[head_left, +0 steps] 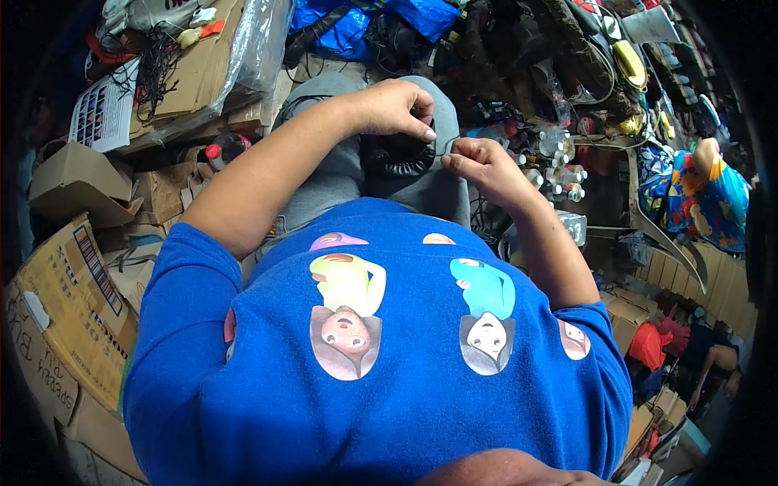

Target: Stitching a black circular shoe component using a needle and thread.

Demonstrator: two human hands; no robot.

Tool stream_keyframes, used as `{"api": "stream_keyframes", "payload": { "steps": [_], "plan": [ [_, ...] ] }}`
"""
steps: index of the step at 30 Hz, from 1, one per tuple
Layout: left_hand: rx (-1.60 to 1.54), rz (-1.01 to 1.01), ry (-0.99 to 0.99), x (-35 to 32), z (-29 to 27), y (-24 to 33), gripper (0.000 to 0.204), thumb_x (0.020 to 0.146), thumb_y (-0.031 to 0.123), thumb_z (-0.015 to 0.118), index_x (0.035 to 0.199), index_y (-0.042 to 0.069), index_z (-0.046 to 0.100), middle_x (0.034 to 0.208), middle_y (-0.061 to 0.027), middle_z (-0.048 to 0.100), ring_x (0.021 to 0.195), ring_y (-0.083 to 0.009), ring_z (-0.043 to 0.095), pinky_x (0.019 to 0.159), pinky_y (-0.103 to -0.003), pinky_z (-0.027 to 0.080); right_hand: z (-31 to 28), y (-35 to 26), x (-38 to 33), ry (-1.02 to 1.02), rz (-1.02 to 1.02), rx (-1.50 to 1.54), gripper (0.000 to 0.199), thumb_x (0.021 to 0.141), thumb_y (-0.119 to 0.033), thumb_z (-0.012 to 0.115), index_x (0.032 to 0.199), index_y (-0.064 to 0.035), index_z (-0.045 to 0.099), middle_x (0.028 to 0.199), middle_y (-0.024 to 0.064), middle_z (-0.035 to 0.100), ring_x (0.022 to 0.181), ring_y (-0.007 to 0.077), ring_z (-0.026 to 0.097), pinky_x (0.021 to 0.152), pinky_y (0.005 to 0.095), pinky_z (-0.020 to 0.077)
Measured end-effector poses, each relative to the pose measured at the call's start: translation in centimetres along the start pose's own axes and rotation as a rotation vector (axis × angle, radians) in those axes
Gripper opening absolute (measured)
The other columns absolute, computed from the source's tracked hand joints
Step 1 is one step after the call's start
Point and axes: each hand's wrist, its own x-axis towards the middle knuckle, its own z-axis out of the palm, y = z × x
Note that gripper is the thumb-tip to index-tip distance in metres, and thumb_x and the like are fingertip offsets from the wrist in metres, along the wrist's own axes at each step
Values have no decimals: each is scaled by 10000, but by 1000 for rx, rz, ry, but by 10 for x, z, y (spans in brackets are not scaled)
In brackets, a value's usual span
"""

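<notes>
Over the lap, the left hand [397, 108] and right hand [478, 162] each pinched an end of a thin dark wire [444, 146], just above a round black ribbed part [397, 158] resting on the grey trousers [340, 174]. The wire looked light, springy and easily kinked, best gripped near its ends.

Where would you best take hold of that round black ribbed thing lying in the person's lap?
Probably by its ribbed outer rim, coming down from above on the near edge. The round black part lies flat on the grey-trousered lap, and that lower rim is bare. The left hand and right hand pinch a thin wire over its top, so that side is crowded.
</notes>
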Motion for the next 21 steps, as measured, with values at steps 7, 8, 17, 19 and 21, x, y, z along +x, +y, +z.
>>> {"api": "stream_keyframes", "payload": {
  "steps": [7, 8, 17, 19, 21],
  "plan": [
    [-225, 34, 31, -2, 3, -18, 240, 733, 242, 719, 818, 46, 611, 749, -4, 595, 722, -111, 532, 657, -262, 423, -28, -33, -39, 205, -38, 275, 188, 833, -209, 599, 709, -74, 556, 653, -56, 462, 627, 46, 431, 558, 206, 345],
    [-333, -1, -4, -1, -1, -15, 215, 738, 221, 717, 822, 50, 616, 763, 8, 597, 721, -96, 529, 649, -247, 418, -35, -32, -42, 189, -46, 264, 180, 839, -203, 605, 728, -66, 569, 664, -54, 471, 648, 48, 445, 570, 204, 355],
    [-562, -68, -167, -5, -8, -14, 293, 761, 124, 664, 1033, 15, 647, 898, -21, 645, 782, -83, 559, 718, -225, 446, 2, -21, -14, 250, -177, -365, 232, 801, -55, 603, 1021, -85, 669, 760, 59, 530, 684, 152, 538, 630, 278, 439],
    [-551, -73, -175, -6, -9, -15, 301, 762, 118, 657, 1044, 15, 646, 905, -26, 649, 785, -84, 560, 724, -226, 446, 3, -19, -10, 279, -178, -408, 246, 775, -41, 601, 1002, -95, 677, 738, 95, 522, 686, 206, 564, 627, 303, 451],
    [-541, -77, -185, -6, -10, -14, 309, 762, 111, 650, 1055, 15, 645, 912, -30, 653, 787, -85, 561, 731, -228, 447, 3, -17, -8, 279, -154, -407, 240, 765, -50, 601, 988, -86, 681, 734, 109, 522, 677, 226, 567, 626, 321, 456]
  ]
}}
